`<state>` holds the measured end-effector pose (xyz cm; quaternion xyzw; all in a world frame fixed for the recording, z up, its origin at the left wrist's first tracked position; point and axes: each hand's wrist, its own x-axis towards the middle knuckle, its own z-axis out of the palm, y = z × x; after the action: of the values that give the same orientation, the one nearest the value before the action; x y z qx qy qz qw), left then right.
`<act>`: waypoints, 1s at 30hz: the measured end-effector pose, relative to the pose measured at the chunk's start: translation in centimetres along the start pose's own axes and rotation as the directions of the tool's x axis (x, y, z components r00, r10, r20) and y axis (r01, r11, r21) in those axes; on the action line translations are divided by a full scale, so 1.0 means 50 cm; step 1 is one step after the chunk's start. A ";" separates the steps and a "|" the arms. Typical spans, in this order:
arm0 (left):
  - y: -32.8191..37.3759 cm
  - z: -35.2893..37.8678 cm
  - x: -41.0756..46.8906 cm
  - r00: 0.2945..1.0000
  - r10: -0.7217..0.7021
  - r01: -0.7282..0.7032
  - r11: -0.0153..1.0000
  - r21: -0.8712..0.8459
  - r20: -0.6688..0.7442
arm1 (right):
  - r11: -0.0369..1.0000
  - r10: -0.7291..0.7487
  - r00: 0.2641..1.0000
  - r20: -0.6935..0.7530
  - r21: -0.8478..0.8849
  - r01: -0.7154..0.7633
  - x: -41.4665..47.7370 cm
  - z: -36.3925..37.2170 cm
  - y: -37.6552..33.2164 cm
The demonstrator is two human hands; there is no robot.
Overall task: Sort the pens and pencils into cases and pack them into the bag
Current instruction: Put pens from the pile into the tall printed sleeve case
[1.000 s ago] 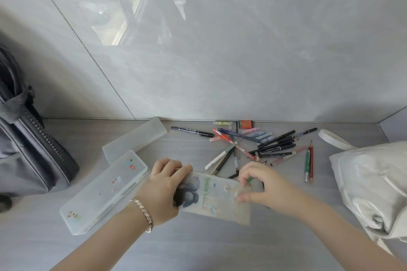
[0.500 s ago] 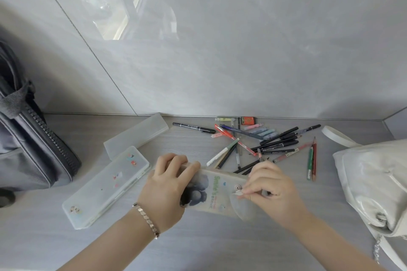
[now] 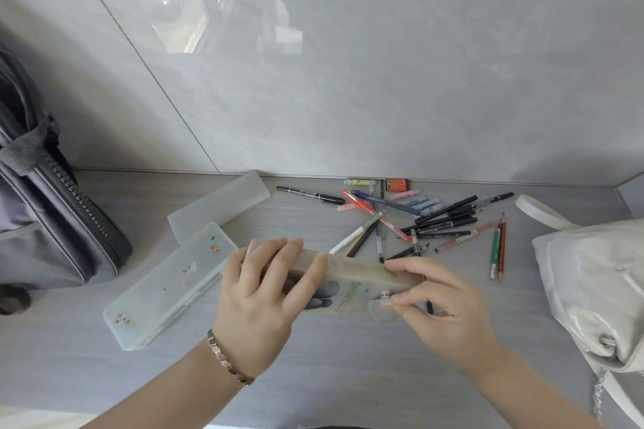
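Note:
A soft translucent pencil pouch (image 3: 352, 284) with a dark cartoon print and a snap button is held just above the table. My left hand (image 3: 265, 292) grips its left end, fingers curled over the top. My right hand (image 3: 435, 303) pinches the round flap by the snap at the pouch's right end. Behind the pouch lies a scattered pile of pens and pencils (image 3: 418, 216). Two frosted hard pencil cases lie at the left, the nearer one (image 3: 167, 286) with stickers, the farther one (image 3: 219, 205) plain.
A dark grey zip bag (image 3: 41, 219) stands at the left edge. A white shiny handbag (image 3: 592, 282) with a strap lies at the right. A grey tiled wall closes the back of the table. A green and a red pencil (image 3: 498, 247) lie beside the handbag.
The pouch has been tilted up onto its long edge and raised a little. My right hand moved from the pouch's corner to pinching the snap flap.

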<state>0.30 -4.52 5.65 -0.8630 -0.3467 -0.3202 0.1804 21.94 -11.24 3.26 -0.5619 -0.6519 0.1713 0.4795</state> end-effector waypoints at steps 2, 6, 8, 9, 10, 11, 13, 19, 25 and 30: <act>0.001 -0.004 0.007 1.000 0.003 -0.002 1.000 0.019 -0.026 | 0.999 -0.010 1.000 -0.028 0.033 0.011 0.005 -0.003 -0.007; -0.007 -0.006 0.015 0.998 0.035 -0.034 0.999 0.017 -0.049 | 0.994 0.016 1.000 -0.025 0.105 -0.013 0.009 -0.009 -0.018; -0.011 -0.005 0.015 0.996 0.061 -0.060 0.998 0.018 -0.067 | 0.994 0.034 0.999 -0.019 0.101 -0.032 0.009 -0.006 -0.022; -0.012 -0.004 0.014 0.995 0.071 -0.070 0.997 0.016 -0.076 | 0.993 0.052 0.999 -0.015 0.103 -0.050 0.008 -0.005 -0.023; -0.013 -0.003 0.014 0.994 0.078 -0.077 0.997 0.013 -0.081 | 0.991 0.081 0.997 -0.007 0.110 -0.080 0.007 -0.005 -0.024; -0.013 -0.003 0.013 0.993 0.083 -0.082 0.997 0.008 -0.082 | 0.985 0.123 0.992 0.009 0.118 -0.123 0.007 -0.004 -0.025; -0.013 0.001 0.008 0.994 0.083 -0.082 0.997 0.008 -0.076 | 0.960 0.241 0.967 0.081 0.124 -0.250 0.011 -0.007 -0.025; -0.004 0.015 -0.023 0.999 0.029 -0.029 1.000 -0.003 0.042 | 0.945 0.318 0.859 0.402 -0.057 -0.323 0.028 -0.006 -0.016; -0.010 0.034 -0.048 0.912 -0.235 0.226 0.972 0.067 0.336 | 0.890 0.398 0.710 0.581 -0.056 -0.453 0.114 0.016 0.008; -0.020 0.051 -0.098 0.450 -0.518 0.767 0.641 -0.018 0.728 | 0.849 0.509 0.729 0.458 -0.126 -0.514 0.166 0.061 0.033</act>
<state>-2.08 -4.84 0.56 -0.7308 -0.6296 -0.0903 -0.2477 21.15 -2.32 4.14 -0.6575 -0.5681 0.4319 0.2416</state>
